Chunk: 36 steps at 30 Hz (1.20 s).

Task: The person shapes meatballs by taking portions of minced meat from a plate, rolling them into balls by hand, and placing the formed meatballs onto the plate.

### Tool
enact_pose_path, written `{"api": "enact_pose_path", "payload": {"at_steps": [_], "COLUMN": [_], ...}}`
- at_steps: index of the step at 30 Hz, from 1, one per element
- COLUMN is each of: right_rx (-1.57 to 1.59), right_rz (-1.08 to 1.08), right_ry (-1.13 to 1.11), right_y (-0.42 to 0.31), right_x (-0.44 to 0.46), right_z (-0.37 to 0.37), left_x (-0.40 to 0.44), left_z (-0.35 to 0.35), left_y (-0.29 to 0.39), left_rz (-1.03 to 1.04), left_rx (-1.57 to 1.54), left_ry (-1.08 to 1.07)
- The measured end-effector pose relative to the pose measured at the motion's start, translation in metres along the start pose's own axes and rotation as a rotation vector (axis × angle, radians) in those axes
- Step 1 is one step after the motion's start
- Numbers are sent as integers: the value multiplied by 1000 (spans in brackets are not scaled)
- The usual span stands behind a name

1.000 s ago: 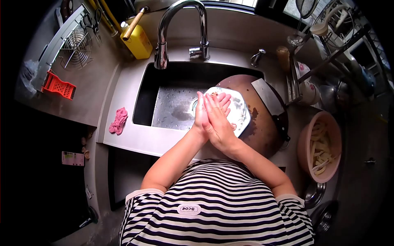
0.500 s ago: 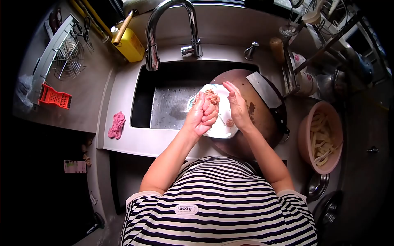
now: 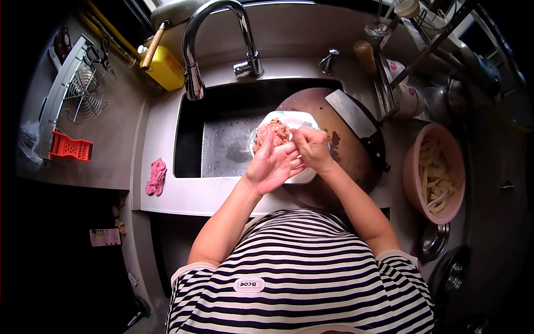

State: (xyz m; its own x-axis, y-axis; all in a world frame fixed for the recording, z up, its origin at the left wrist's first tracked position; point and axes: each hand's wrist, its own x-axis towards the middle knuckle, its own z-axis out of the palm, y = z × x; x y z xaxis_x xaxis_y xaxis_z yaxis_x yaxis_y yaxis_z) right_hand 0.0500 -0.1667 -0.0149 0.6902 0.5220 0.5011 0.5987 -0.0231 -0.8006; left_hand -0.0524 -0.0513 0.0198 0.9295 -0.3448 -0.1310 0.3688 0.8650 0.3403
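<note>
A white plate [image 3: 307,118] straddles the sink's right part and the round cutting board [image 3: 295,101]. Raw minced meat [image 3: 273,133] is heaped on its left side. In front of the meat, my left hand [image 3: 273,167] is turned palm up, fingers extended and slightly bent, with nothing visible on the palm. My right hand [image 3: 312,147] hangs over the plate's right side with its fingers curled together, close to the left fingertips. Whatever it may pinch is hidden. A cleaver [image 3: 350,114] lies on the board's right side.
Behind the plate are the sink [image 3: 222,139] and a curved faucet [image 3: 192,78]. A pink basin [image 3: 410,183] of pale cut strips stands right. Left are a pink cloth [image 3: 156,177], a red grater [image 3: 71,146] and a yellow bottle [image 3: 167,69]. A rack [image 3: 428,53] rises at back right.
My left hand has opened from a fist to palm up. The right hand, earlier flat with extended fingers, has curled and moved left to the left fingertips. The view has shifted slightly.
</note>
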Motion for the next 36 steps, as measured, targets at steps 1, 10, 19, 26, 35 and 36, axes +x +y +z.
{"api": "enact_pose_path", "payload": {"at_steps": [1,10,19,26,35,36], "right_rx": [144,13,429,1045,968,777], "right_rz": [171,34,377,892,518,338], "right_ry": [110,-213,-129,56,205,274], "right_y": [5,-34,-37,-24,-56,-65], "right_x": [-1,-3,-4,-18,-8,-9], "right_z": [2,-11,-34,-17,-43,-44], "left_x": [-2,5,14,23,17,15], "left_z": [1,-29,-14,12,6,2], "left_y": [1,8,10,-8,8,6], "left_rz": [2,144,192,369,394,341], "left_rx": [101,-18,107,898,636,498], "left_ry": [51,283,381,236,473,459]}}
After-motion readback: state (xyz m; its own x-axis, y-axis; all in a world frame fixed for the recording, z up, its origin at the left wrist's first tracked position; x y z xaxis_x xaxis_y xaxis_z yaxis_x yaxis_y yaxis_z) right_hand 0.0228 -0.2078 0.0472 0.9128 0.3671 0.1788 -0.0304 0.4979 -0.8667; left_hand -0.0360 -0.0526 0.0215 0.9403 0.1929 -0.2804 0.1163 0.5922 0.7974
